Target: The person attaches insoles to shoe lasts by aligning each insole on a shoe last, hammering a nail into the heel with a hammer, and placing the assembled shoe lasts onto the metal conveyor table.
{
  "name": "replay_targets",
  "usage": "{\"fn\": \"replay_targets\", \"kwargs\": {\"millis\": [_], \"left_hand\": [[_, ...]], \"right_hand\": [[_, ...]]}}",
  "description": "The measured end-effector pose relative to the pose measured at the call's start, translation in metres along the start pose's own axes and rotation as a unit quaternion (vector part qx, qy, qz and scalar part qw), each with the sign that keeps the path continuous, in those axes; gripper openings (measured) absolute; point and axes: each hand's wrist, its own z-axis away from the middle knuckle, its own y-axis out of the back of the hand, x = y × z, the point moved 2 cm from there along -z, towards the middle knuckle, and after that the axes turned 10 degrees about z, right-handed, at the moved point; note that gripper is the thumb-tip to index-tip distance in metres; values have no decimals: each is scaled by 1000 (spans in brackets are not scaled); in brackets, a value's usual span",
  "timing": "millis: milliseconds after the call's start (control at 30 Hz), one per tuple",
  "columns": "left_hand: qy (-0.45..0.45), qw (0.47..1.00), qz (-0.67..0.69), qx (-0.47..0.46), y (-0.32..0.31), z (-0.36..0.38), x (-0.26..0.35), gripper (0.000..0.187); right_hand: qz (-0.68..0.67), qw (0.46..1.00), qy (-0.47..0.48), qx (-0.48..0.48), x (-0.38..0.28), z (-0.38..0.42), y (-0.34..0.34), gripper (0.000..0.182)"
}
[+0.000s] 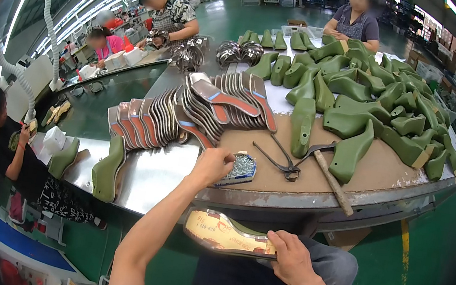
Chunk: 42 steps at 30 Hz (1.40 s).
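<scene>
My right hand grips the narrow end of a green shoe last, held sideways over my lap. A yellowish insole with printed marks covers its sole, facing me. My left hand is at the left side of a small blue-edged box of nails on the bench edge. Its fingers are curled together, and what they may hold is hidden. Right of the box lie pincers with open handles. A hammer rests beside them, its wooden handle jutting over the bench edge.
Stacked brown-and-red insoles stand behind my left hand. Many green lasts are heaped at right, and two stand at left near a last. Co-workers are around the benches. The metal bench edge runs before me.
</scene>
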Motion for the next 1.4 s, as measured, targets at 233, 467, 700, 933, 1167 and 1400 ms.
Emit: {"fn": "replay_targets", "kwargs": {"millis": [233, 467, 700, 933, 1167, 1400], "left_hand": [[-188, 932, 160, 264, 126, 29, 62, 18], [-314, 929, 193, -43, 129, 69, 223, 23], [-280, 917, 243, -150, 115, 79, 254, 28], [-251, 909, 288, -165, 118, 81, 254, 34], [-206, 872, 407, -179, 128, 84, 244, 40], [-131, 667, 694, -236, 129, 85, 243, 45]], "right_hand": [[7, 1000, -2, 0, 5, 3, -8, 65], [-5, 999, -6, 31, 6, 10, -18, 66], [-2, 999, -17, 39, 4, 14, -22, 70], [-5, 999, -12, 51, 3, 11, -20, 73], [13, 999, -14, 47, 3, 7, -14, 64], [-2, 1000, -13, 23, 1, 3, -6, 73]]}}
